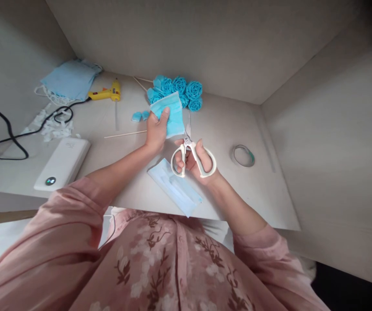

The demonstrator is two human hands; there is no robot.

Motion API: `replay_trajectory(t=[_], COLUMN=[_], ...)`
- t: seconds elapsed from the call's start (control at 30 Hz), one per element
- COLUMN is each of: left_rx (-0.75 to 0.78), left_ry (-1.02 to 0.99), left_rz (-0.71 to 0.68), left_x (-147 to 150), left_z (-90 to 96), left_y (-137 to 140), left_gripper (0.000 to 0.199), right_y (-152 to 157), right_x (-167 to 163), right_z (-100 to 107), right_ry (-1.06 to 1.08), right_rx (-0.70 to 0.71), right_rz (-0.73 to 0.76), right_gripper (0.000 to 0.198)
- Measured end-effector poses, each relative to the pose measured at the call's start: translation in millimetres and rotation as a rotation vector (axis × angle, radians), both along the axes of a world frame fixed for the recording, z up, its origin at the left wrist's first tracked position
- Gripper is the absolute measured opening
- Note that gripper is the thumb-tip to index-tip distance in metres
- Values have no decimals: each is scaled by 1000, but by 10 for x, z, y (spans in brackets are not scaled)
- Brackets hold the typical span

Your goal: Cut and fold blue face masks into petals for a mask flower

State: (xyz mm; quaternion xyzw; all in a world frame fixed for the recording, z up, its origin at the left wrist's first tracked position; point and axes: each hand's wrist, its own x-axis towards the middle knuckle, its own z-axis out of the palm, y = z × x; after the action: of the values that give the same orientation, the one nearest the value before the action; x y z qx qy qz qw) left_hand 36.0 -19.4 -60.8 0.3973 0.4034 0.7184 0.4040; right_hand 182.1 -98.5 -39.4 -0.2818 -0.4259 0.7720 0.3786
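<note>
My left hand (pixel 157 129) grips a blue face mask piece (pixel 174 114), thumb on top, raised over the desk. Close on its right, my right hand (pixel 198 162) has its thumb and fingers through the white handles of a pair of scissors (pixel 186 141). The blades point away from me, slightly parted, beside the mask piece's lower right corner. Below my hands, a lighter blue mask piece (pixel 176 188) lies flat near the desk's front edge. Just beyond the held piece sit several blue rolled flowers (pixel 194 90), partly hidden by it.
At the back left are a stack of masks (pixel 71 80) and a yellow glue gun (pixel 106 93) with a black cord. White scraps (pixel 56 127) and a white power bank (pixel 63 163) lie at left. A tape roll (pixel 243 156) rests at right. Small blue pieces (pixel 136 116) and a thin stick (pixel 125 134) lie nearby.
</note>
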Motion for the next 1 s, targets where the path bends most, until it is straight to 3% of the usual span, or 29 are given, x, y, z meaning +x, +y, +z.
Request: replay_trajectory(t=[0.17, 0.63, 1.0], left_rx=[-15, 49, 17], left_ry=[-27, 47, 5], left_rz=[-32, -1, -37], left_x=[-16, -54, -92], left_z=[-10, -64, -123], left_y=[18, 78, 137], left_gripper=[48, 41, 52], right_y=[-27, -54, -63], right_x=[-13, -57, -73], right_z=[2, 6, 25], right_ry=[-16, -4, -42], right_rx=[48, -81, -78], right_rz=[-25, -81, -124], right_gripper=[69, 71, 71])
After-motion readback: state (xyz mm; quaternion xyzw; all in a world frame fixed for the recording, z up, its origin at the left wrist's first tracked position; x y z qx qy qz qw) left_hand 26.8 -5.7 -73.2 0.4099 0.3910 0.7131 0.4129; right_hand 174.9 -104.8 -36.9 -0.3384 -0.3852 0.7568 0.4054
